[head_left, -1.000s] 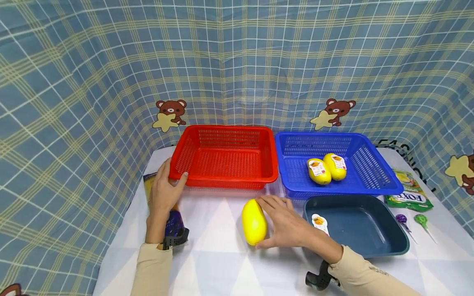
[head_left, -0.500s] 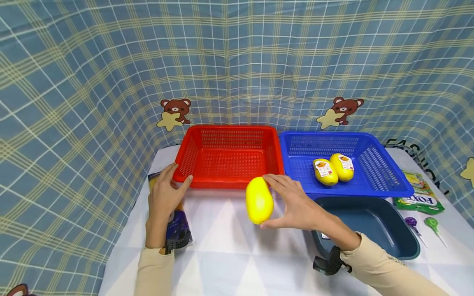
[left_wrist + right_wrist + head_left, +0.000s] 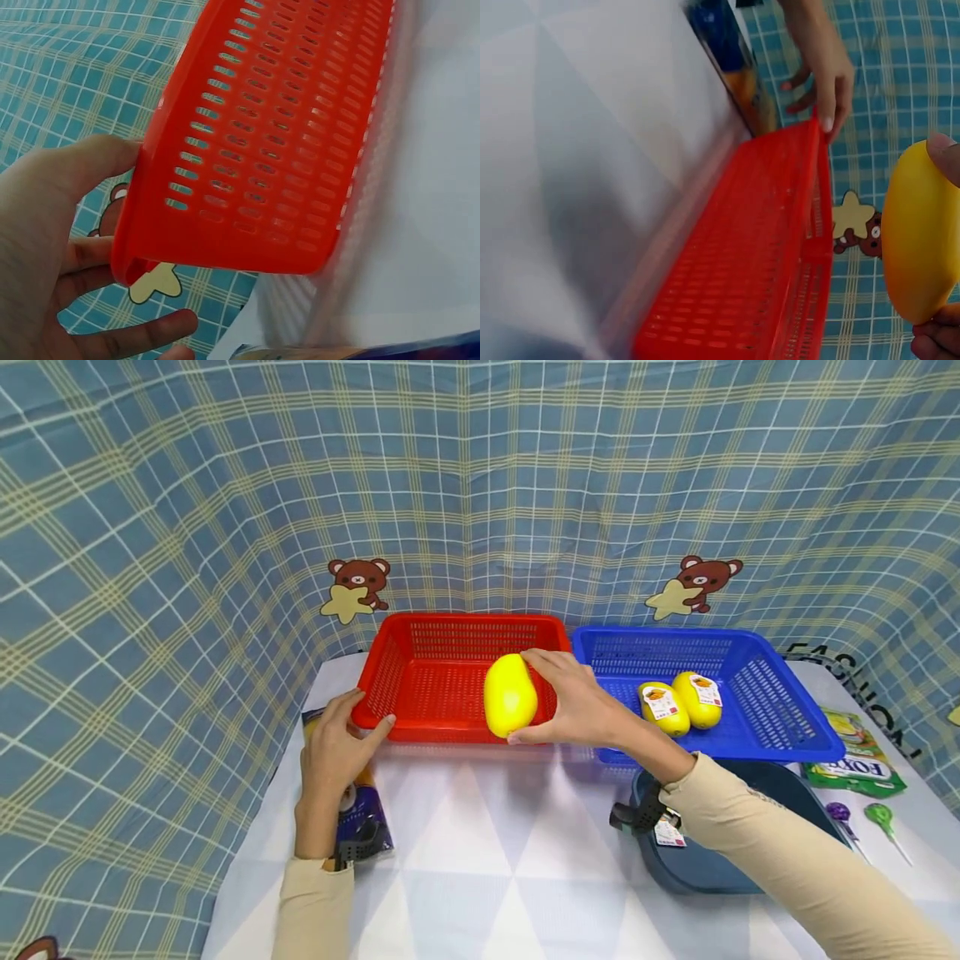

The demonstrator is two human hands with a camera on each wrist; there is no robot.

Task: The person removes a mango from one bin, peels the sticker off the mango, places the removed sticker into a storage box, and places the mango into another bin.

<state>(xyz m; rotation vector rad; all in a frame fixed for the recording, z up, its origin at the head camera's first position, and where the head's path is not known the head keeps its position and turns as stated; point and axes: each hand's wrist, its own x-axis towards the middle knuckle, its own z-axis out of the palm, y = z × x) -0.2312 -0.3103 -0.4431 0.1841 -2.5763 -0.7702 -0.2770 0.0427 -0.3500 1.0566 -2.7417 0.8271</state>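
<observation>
In the head view my right hand holds a yellow mango between thumb and fingertips, over the front part of the red basket. The right wrist view shows the mango from the side, with the fingertips at its two ends. My left hand grips the near left corner of the basket. In the left wrist view its thumb meets the basket's rim, with some fingers behind the corner. No fruit shows inside the red basket.
A blue basket with two labelled mangoes stands to the right. Before it lies a dark blue tray, partly under the right sleeve. A green packet and two lollipops lie far right. A purple packet lies beside the left wrist.
My right hand has gripped the mango, lifted it off the table and carried it forward over the red basket. The left hand has stayed at the basket's corner.
</observation>
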